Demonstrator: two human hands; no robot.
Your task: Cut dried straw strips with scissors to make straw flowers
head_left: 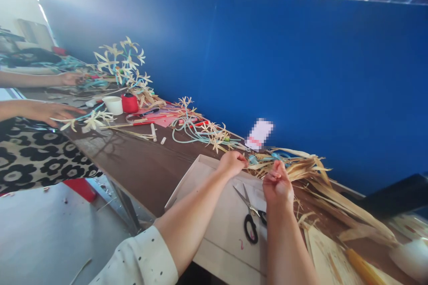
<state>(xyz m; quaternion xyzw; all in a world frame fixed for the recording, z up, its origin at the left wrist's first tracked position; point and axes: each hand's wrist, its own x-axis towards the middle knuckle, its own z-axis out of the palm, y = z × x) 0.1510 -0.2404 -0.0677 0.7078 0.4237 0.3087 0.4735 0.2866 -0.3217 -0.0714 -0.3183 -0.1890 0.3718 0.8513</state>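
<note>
My left hand (231, 162) is closed in a pinch at the near end of a bundle of dried straw strips (301, 168) mixed with light blue cord. My right hand (277, 185) is closed too, its fingers curled round strips of the same bundle just to the right. Both hands hover over a pale board (214, 227) on the brown table (140, 164). Black-handled scissors (250, 213) lie open on the board, directly below my right hand.
A blue wall panel (301, 75) runs behind the table. Finished straw flowers (122, 64), a red spool (129, 103), a white cup (113, 104) and blue cord loops (190, 131) lie further left. Another person's hands (47, 111) work at the far left end.
</note>
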